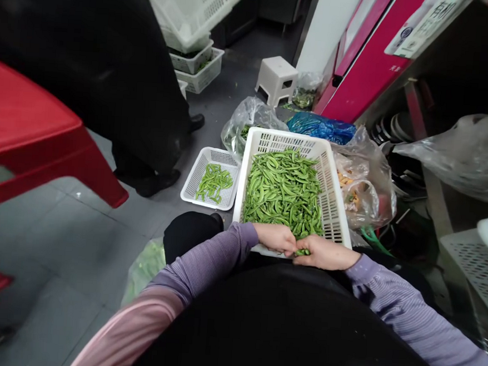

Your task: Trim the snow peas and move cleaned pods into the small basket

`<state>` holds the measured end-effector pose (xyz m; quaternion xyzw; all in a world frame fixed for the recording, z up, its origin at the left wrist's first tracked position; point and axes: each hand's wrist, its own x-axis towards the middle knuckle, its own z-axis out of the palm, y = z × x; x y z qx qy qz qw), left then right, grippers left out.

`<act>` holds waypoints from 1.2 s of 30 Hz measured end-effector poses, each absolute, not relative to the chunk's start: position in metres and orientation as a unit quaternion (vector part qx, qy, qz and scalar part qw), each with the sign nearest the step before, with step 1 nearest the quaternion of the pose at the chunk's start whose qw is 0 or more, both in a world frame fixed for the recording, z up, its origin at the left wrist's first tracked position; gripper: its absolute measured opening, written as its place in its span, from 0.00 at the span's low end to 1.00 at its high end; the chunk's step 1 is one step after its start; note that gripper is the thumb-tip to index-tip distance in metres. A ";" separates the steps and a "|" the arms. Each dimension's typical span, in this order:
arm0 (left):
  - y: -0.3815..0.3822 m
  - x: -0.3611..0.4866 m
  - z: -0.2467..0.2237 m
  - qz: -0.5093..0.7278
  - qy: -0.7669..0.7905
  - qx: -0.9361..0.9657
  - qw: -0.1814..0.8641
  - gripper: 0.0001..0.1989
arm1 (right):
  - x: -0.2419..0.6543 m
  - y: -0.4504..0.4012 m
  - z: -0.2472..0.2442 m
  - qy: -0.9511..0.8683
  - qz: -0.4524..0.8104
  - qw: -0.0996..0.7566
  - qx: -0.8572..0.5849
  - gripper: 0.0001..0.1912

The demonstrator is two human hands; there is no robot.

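Note:
A large white plastic basket [334,181] in front of me holds a heap of green pea pods [283,191]. Over its near rim my two hands meet. My left hand [276,238] is closed, its fingertips pinched against those of the other hand; what it pinches is too small to make out. Curled around a few pea pods, my right hand [323,252] has green showing between its fingers. To the left of the large basket stands a smaller white basket [189,187] with a small pile of green pods [214,182] in it.
A person in dark clothes [150,87] stands at left beside a red stool [64,131]. Stacked white crates [199,74], a white stool [277,76] and a blue plastic bag [321,126] lie beyond. Clear bags [378,181] and a metal shelf are at right.

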<state>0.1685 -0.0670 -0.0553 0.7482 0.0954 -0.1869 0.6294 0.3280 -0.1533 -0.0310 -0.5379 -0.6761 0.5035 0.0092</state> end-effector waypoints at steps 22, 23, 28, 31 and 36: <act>-0.075 0.178 -0.095 -0.198 0.297 0.900 0.250 0.15 | 0.347 -0.106 -0.122 -0.385 0.334 0.210 -0.834 0.15; -0.075 0.179 -0.097 -0.196 0.280 0.905 0.252 0.14 | 0.341 -0.101 -0.129 -0.423 0.296 0.164 -0.841 0.15; -0.073 0.178 -0.100 -0.156 0.258 0.911 0.281 0.14 | 0.345 -0.094 -0.131 -0.476 0.256 0.144 -0.829 0.10; -0.069 0.180 -0.095 -0.077 0.334 0.886 0.312 0.14 | 0.350 -0.111 -0.117 -0.499 0.238 0.163 -0.817 0.06; -0.070 0.186 -0.088 -0.013 0.339 0.857 0.389 0.14 | 0.334 -0.151 -0.100 -0.671 0.170 0.043 -0.720 0.13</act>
